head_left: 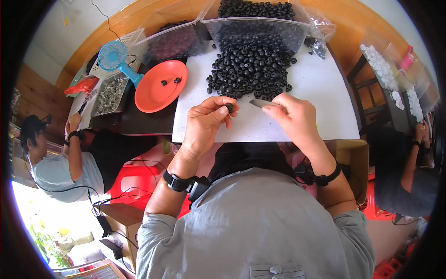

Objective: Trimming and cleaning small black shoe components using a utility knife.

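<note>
My left hand pinches a small round black part between thumb and fingertips, just above the white work surface. In my right hand is a small knife, its grey blade pointing left toward that part without touching it. Beyond both hands spreads a heap of black round parts, several with holes showing. It spills from a clear plastic bin filled with the same kind. Left of the heap rests an orange-red bowl with two black parts in it.
A blue handheld fan and a tray of small metallic pieces lie at the left. A clear bag is at the far right corner. One person works at the left; another person's arm shows at the right.
</note>
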The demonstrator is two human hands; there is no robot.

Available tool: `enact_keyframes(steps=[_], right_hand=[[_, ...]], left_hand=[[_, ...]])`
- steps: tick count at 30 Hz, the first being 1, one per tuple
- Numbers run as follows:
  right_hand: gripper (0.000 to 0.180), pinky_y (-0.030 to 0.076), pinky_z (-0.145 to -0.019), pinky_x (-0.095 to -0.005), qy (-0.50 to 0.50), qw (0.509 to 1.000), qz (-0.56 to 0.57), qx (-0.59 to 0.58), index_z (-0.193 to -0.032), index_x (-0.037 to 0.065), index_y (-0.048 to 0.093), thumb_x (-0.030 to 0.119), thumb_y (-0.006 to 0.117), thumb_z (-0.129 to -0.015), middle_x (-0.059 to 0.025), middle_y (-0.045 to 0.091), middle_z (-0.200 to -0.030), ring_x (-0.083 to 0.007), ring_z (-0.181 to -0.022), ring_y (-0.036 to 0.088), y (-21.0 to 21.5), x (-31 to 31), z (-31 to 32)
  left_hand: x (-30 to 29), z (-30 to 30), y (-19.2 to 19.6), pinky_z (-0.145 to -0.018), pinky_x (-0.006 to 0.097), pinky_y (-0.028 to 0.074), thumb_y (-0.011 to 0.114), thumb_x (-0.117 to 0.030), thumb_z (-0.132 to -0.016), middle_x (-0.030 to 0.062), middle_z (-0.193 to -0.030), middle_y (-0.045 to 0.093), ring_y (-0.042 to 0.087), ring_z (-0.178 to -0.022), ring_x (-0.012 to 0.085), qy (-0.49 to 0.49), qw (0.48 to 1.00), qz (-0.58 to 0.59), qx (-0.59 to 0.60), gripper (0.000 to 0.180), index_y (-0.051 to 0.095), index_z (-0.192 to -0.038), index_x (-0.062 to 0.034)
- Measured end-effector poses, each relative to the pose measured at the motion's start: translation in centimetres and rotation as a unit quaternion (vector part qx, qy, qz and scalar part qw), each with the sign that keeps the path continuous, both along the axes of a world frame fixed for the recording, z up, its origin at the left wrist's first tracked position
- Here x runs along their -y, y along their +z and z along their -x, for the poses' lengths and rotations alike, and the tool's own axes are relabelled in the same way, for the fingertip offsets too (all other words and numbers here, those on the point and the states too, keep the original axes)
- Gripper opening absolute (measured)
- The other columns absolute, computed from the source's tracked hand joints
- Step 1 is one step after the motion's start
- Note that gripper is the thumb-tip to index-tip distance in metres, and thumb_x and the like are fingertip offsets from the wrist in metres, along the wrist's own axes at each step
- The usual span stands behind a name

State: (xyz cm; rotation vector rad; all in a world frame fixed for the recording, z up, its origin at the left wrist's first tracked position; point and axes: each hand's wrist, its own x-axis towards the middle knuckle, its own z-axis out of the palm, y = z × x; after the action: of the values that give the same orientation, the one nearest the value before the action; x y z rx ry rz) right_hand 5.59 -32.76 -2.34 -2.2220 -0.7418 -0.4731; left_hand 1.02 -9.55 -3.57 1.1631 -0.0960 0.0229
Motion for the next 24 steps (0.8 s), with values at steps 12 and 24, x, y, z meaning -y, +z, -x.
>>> enact_keyframes(steps=[12, 24], right_hand=[[0.025, 0.034, -0.051, -0.0257, 0.053, 0.936, -0.205, -0.282, -0.076, 0.001, 0.065, 0.021, 0.076, -0.086, 0.0005, 0.049, -0.057, -0.0054, -0.056, 0.043, 0.1, -1.3, 0.4], [0.027, 0.039, -0.048, -0.0332, 0.02, 0.977, -0.135, -0.166, -0.076, 0.004, 0.065, 0.027, 0.075, -0.086, -0.0086, 0.055, -0.054, -0.018, -0.047, 0.052, -0.6, -2.0, 0.6]], left_hand=[[1.5, -0.2, -1.1, -0.071, 0.03, 0.05, 0.059, -0.002, -0.096, 0.0086, -0.096, 0.065, 0.06, -0.085, 0.0168, -0.031, 0.997, 0.064, -0.011, 0.027, 0.066, -0.121, 0.004], [1.8, -0.1, -1.6, -0.072, 0.03, 0.051, 0.057, 0.003, -0.095, 0.0093, -0.114, 0.062, 0.059, -0.085, 0.0169, -0.01, 0.998, 0.056, 0.02, 0.027, 0.068, -0.12, 0.0001]])
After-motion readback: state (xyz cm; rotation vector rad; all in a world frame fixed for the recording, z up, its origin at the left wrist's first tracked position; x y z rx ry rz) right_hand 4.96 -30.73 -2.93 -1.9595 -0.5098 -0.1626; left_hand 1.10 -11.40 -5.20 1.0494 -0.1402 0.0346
